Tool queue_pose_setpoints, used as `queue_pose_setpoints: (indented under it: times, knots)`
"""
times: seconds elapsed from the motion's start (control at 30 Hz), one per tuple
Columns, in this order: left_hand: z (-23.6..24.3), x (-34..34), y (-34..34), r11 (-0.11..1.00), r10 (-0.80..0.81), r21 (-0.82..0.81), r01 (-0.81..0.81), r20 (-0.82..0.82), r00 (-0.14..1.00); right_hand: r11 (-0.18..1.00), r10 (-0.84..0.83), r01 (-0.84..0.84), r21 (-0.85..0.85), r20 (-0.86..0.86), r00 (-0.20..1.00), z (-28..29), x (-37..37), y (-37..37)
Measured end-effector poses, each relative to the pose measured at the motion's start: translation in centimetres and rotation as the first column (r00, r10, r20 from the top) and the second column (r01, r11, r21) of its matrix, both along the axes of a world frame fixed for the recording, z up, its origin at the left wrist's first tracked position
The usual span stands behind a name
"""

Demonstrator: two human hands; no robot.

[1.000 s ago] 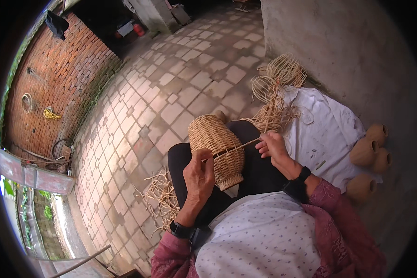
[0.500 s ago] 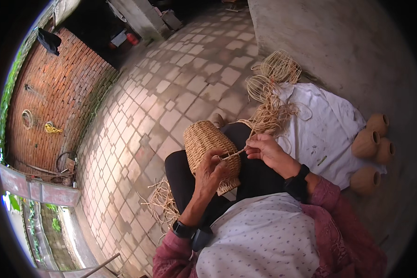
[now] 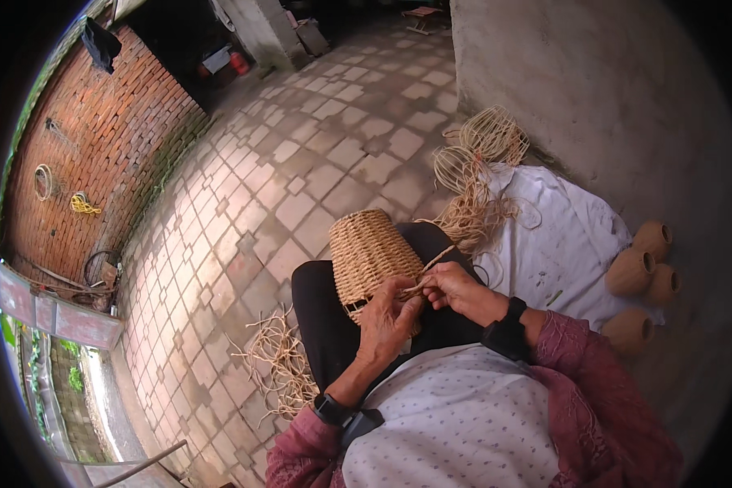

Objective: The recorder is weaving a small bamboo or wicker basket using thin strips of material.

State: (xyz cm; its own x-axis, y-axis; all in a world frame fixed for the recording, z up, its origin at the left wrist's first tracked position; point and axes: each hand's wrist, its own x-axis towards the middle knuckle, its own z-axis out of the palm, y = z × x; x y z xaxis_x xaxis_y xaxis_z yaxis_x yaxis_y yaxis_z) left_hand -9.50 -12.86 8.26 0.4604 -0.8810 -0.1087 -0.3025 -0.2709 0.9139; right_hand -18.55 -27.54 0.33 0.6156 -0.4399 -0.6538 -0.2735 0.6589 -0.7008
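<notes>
A woven straw basket point(image 3: 372, 248) lies tilted across my lap, its closely twined side facing up. My left hand point(image 3: 386, 321) is closed on the near end of the basket, thumb and fingers pinched where the weave meets a loose cord. Right beside it my right hand point(image 3: 462, 291) pinches the twisted straw cord point(image 3: 439, 257), whose free end sticks out above the fingers. The two hands' fingertips nearly touch. Part of the basket's near end is hidden under my left hand; a dark gap in the weave shows next to it.
Loose straw cords point(image 3: 278, 362) lie on the paving at my left. More bundled cord point(image 3: 472, 215) and an openwork frame point(image 3: 496, 134) lie ahead right, by a white cloth point(image 3: 557, 236). Several brown round pots point(image 3: 630, 272) stand at the right near a grey wall point(image 3: 577, 89).
My right hand has drawn in toward my left, and the cord stretched between them is now short. The basket has turned slightly on my lap. The whole view has shifted a little.
</notes>
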Motion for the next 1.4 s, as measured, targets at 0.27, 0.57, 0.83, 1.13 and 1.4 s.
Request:
queue_pose_setpoints:
  times: [0.27, 0.57, 0.83, 1.13, 1.4]
  knots:
    - [0.3, -0.4, -0.3, 0.999, 0.043, 0.022, -0.043, 0.021, 0.999, 0.934, 0.042, -0.045, -0.355, -0.017, 0.999, -3.3, 1.2, 0.2]
    - [-1.8, 3.5, 1.8, 0.959, 0.168, -0.135, -0.248, -0.433, 0.886, 0.987, 0.064, -0.032, -0.155, 0.208, 0.976, 1.9, 0.5, 0.9]
    - [-1.9, 4.0, 2.1, 0.969, 0.173, -0.126, -0.21, -0.254, 0.952, 0.805, 0.016, 0.001, -0.593, 0.024, 1.0, 0.7, -2.1, -2.0]
    - [0.4, 1.7, -0.4, 0.995, -0.005, -0.074, 0.073, 0.669, 0.743, 0.892, -0.084, 0.118, -0.436, 0.096, 0.992, 0.0, -2.8, -1.9]
    - [0.1, 0.9, -2.0, 0.981, -0.187, 0.093, 0.167, 0.654, 0.733, 0.913, -0.148, 0.232, -0.334, 0.259, 0.955, -0.1, -2.9, -1.4]
